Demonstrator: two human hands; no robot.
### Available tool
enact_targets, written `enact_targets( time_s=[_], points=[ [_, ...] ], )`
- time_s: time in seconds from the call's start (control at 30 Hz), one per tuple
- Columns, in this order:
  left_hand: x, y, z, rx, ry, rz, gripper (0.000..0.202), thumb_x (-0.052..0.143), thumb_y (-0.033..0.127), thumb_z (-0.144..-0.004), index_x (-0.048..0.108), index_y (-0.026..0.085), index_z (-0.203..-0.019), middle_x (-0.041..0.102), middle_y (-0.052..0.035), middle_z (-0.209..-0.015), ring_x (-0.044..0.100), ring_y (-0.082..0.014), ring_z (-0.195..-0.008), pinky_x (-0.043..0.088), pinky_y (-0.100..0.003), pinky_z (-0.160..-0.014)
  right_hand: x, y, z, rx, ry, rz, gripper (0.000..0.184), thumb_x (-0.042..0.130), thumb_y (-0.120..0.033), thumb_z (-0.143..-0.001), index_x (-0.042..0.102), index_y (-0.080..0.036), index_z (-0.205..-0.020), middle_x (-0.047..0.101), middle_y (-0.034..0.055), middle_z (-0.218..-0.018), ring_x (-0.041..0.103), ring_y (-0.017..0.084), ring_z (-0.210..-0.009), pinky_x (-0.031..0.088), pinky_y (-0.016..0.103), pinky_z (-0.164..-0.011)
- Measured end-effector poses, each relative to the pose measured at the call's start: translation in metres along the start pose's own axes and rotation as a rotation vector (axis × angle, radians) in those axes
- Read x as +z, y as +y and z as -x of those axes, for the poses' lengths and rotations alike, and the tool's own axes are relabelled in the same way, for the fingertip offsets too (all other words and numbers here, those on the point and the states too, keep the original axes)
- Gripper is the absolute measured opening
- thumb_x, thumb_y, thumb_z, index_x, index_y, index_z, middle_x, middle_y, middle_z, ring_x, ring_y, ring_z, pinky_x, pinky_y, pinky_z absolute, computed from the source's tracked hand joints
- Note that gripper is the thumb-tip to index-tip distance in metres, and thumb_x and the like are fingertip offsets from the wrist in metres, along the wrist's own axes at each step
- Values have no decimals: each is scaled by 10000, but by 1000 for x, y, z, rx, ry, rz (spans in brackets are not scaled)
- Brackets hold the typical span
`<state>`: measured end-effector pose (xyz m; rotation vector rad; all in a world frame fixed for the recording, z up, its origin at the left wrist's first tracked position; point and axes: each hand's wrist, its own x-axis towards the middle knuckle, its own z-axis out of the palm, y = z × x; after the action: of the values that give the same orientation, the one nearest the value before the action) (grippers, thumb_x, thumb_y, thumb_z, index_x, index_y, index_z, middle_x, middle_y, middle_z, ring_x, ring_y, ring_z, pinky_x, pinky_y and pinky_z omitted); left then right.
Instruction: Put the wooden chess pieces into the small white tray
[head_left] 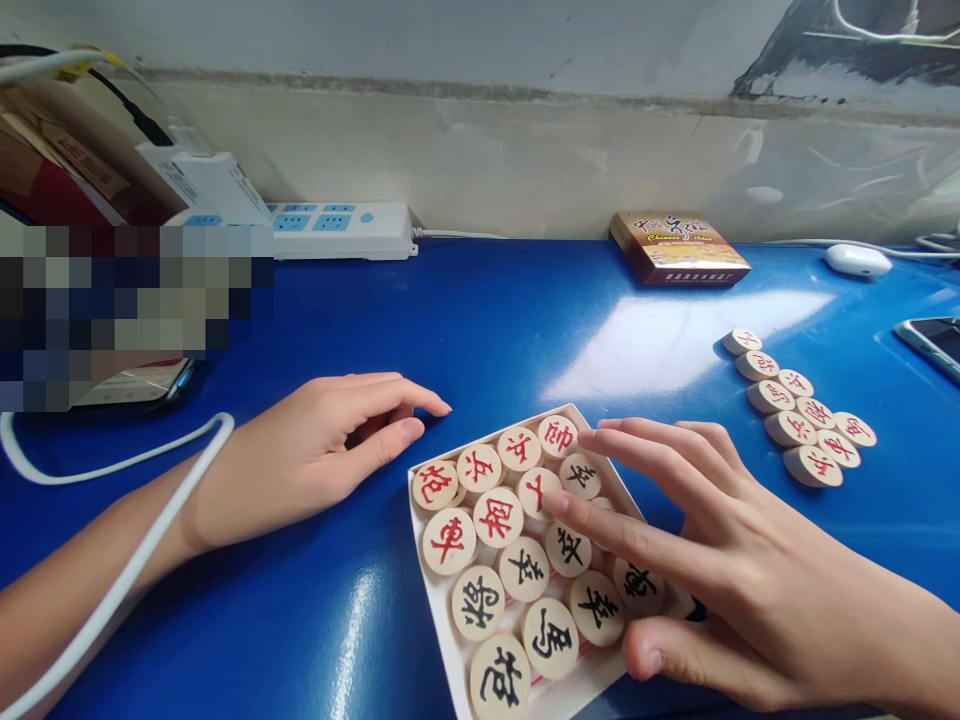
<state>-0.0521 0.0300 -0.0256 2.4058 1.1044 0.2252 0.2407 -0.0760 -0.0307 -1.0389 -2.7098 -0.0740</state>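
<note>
A shallow white cardboard box (436, 630) lies tilted on the blue table (480, 330), packed with round wooden Chinese chess pieces (498, 519) bearing red or black characters. My right hand (720, 560) spreads over the box's right side, fingertips on or just above the pieces, and hides its right corner. My left hand (322, 460) rests on the table beside the box's upper left edge, fingers loosely curled and holding nothing. To the right, more wooden pieces (790, 428) with red characters lie in a loose cluster, overlapping one another.
A white power strip (337, 230) lies along the wall, with a chess set's printed box (679, 248) and a white computer mouse (857, 260) further right. Phones sit at the right edge (934, 345) and left (135, 382). A white cable (112, 465) crosses my left forearm.
</note>
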Motion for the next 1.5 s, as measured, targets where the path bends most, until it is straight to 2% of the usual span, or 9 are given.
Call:
enact_targets(
  time_s=[0.3,0.43,0.6,0.73,0.87,1.07,1.23,1.37,1.5],
  points=[
    [-1,0,1,-9,-5,-14,297,435,440,-924,646,309,-1088,663,50,-1067,611,-179,-943,455,-223,-793,4,-3,0,18,-1,4,588,386,-571,-931,388,-263,-1432,421,144,-1386,398,316,-1249,433,469,-885],
    [0,1,1,-10,1,-19,295,441,443,-920,651,309,-1077,666,54,-1068,613,-178,-952,454,-219,-801,-6,3,2,33,83,61,544,410,-536,-933,418,-264,-1403,426,137,-1384,417,322,-1245,415,486,-904],
    [1,-1,0,-5,28,-24,288,459,442,-905,660,317,-1069,676,61,-1046,627,-170,-901,464,-200,-748,-28,74,15,290,297,282,315,521,-377,-904,584,-263,-1191,607,79,-1120,543,295,-1085,409,483,-892],
    [0,-3,0,-12,30,-35,312,450,456,-904,668,308,-1072,677,42,-1066,627,-184,-922,472,-207,-770,-31,142,39,509,124,344,410,453,-551,-890,664,-230,-1034,665,47,-882,607,220,-822,426,356,-682],
    [-2,-4,0,-17,-19,-63,317,447,456,-916,652,307,-1106,667,26,-1101,619,-193,-953,469,-217,-805,-20,163,58,621,-37,248,415,515,-569,-841,689,-215,-967,667,9,-768,579,111,-601,329,240,-506],
    [-1,1,-1,-46,-4,-38,330,444,464,-909,657,290,-1090,673,13,-1069,620,-199,-913,471,-227,-754,-6,143,42,497,77,287,294,451,-353,-914,649,-153,-1000,656,69,-824,600,161,-706,399,275,-582],
    [0,2,0,-31,5,-10,306,444,453,-919,651,302,-1086,670,26,-1058,616,-185,-912,455,-225,-770,-9,74,3,305,261,88,78,538,-185,-855,583,-167,-916,649,54,-897,599,173,-813,451,318,-751],
    [0,2,0,-36,1,-15,304,445,452,-920,651,300,-1084,667,27,-1072,612,-191,-940,451,-234,-801,-13,14,-14,36,168,-152,98,517,-123,-866,589,-166,-916,645,64,-926,584,161,-877,444,317,-778],
    [-1,2,0,-39,6,-34,310,447,459,-915,660,307,-1081,671,30,-1069,616,-198,-943,458,-235,-803,-9,0,-15,21,191,-198,115,527,-115,-864,613,-162,-925,648,72,-952,578,177,-952,459,310,-792]
  ],
)
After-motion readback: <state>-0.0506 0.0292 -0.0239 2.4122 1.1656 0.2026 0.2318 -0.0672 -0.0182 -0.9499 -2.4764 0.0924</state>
